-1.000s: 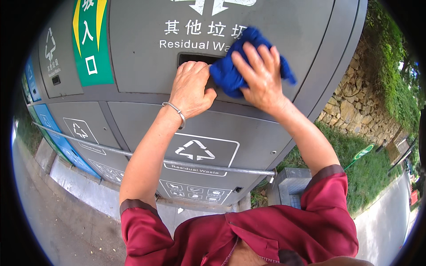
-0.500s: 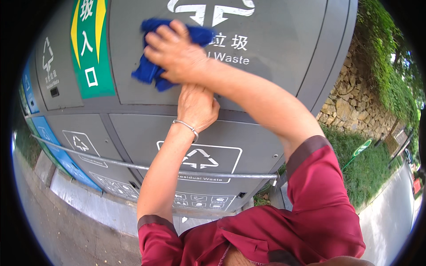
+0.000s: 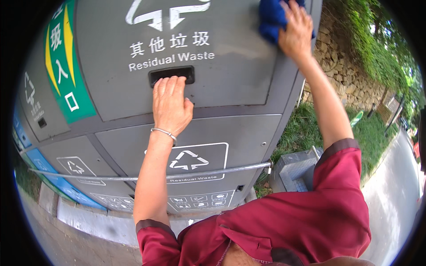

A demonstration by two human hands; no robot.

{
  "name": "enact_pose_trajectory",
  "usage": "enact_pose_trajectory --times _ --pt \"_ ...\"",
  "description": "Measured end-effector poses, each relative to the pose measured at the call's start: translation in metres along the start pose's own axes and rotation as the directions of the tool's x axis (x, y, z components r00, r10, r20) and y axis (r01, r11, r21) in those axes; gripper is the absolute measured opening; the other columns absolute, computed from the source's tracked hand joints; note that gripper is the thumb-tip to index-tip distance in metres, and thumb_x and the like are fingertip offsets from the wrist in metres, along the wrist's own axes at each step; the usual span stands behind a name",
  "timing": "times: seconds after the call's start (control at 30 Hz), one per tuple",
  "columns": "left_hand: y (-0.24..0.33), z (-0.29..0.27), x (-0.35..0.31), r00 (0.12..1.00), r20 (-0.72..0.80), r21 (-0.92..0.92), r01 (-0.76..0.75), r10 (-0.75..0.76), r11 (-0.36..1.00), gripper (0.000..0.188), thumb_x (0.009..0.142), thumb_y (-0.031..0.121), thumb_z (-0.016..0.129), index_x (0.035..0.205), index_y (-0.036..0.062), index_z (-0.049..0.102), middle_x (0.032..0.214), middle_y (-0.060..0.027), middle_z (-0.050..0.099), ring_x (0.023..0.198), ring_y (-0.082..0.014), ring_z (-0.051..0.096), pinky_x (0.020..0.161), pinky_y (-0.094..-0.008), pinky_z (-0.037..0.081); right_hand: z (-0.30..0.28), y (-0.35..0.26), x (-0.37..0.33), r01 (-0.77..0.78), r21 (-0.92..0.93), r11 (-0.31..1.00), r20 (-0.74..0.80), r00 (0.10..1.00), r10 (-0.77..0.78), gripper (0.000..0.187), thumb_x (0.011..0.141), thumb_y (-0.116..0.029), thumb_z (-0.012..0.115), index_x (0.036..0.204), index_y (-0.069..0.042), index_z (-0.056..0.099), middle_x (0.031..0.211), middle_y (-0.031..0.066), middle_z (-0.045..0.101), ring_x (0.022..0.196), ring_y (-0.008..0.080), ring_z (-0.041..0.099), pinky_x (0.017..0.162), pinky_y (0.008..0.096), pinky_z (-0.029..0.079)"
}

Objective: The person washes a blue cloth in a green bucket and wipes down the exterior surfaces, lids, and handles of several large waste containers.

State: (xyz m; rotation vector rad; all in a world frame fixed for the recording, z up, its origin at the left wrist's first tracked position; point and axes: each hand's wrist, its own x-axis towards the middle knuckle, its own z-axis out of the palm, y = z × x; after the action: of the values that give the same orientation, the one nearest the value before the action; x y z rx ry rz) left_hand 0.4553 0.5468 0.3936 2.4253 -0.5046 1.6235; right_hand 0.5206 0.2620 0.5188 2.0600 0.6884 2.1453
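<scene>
A blue cloth (image 3: 271, 22) lies bunched against the upper right edge of a grey waste-bin door (image 3: 235, 84). My right hand (image 3: 296, 33) presses it there, its fingers spread over the cloth and partly cut off by the top of the picture. Low on the same door is a black recessed handle (image 3: 191, 73). My left hand (image 3: 171, 104) hooks its fingertips at the lower lip of that recess, with the thumb out to the side and a silver bangle on the wrist.
A metal rail (image 3: 235, 170) runs across the lower grey panels. Left of the door is a green and yellow sign strip (image 3: 66, 66), and beyond it stands a blue bin section (image 3: 42, 159). Grass (image 3: 293, 128) and a stone wall (image 3: 330, 62) lie to the right.
My right hand has swept the blue cloth rightward from the middle of the door to its right edge. My left hand stays low on the door; the handle has come into sight.
</scene>
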Motion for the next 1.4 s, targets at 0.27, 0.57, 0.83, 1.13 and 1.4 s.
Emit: enact_pose_trajectory --times 0.27,0.57,0.83,1.13,1.4 --pt "0.006 0.011 0.001 1.000 0.010 0.010 0.028 -0.028 1.000 0.048 0.070 0.008 0.056 0.117 0.0001 0.049 0.119 -0.0183 0.050 0.117 -0.0353 0.040 0.106 -0.0452 0.024 0.004 -0.011 -0.133 -0.059 0.236 0.970 -0.017 0.998 0.065 0.062 0.061 -0.003 0.054 0.122 -0.008 0.052 0.132 0.0201 0.041 0.122 0.0393 0.034 0.105 0.0531 0.019" --pt "0.007 0.008 0.001 0.997 -0.063 0.026 -0.054 0.055 0.998 0.048 0.068 0.008 0.057 0.113 -0.0029 0.047 0.113 -0.0200 0.049 0.110 -0.0371 0.042 0.102 -0.0485 0.027 0.037 0.148 0.099 -0.161 -0.071 0.984 -0.342 0.931 0.127 0.054 0.073 -0.009 0.058 0.124 -0.004 0.042 0.125 0.0206 0.044 0.114 0.0351 0.041 0.098 0.0425 0.034" --pt "0.010 -0.001 -0.001 0.997 -0.074 0.055 0.010 -0.006 0.998 0.045 0.066 0.011 0.061 0.109 -0.0021 0.050 0.109 -0.0201 0.051 0.108 -0.0380 0.044 0.101 -0.0487 0.029 0.011 0.093 0.033 0.003 0.122 0.993 -0.153 0.988 0.015 0.068 0.061 0.000 0.059 0.127 -0.008 0.044 0.131 0.0189 0.040 0.121 0.0392 0.036 0.103 0.0471 0.026" --pt "0.017 0.004 0.006 0.997 -0.077 -0.008 0.020 -0.021 1.000 0.044 0.068 0.012 0.061 0.108 -0.0015 0.051 0.109 -0.0182 0.051 0.108 -0.0355 0.044 0.102 -0.0476 0.028 0.024 0.116 0.146 -0.182 0.016 0.983 -0.452 0.876 0.170 0.053 0.075 -0.023 0.064 0.123 -0.008 0.046 0.129 0.0180 0.044 0.115 0.0386 0.040 0.099 0.0469 0.030" --pt "0.014 0.005 0.002 0.996 -0.087 0.038 0.002 0.001 0.999 0.046 0.069 0.012 0.061 0.112 -0.0012 0.049 0.111 -0.0184 0.050 0.109 -0.0359 0.043 0.102 -0.0481 0.028 0.007 0.068 -0.014 0.076 0.201 0.977 -0.176 0.984 -0.041 0.058 0.063 0.003 0.055 0.120 -0.005 0.052 0.129 0.0169 0.046 0.120 0.0379 0.038 0.105 0.0467 0.025"
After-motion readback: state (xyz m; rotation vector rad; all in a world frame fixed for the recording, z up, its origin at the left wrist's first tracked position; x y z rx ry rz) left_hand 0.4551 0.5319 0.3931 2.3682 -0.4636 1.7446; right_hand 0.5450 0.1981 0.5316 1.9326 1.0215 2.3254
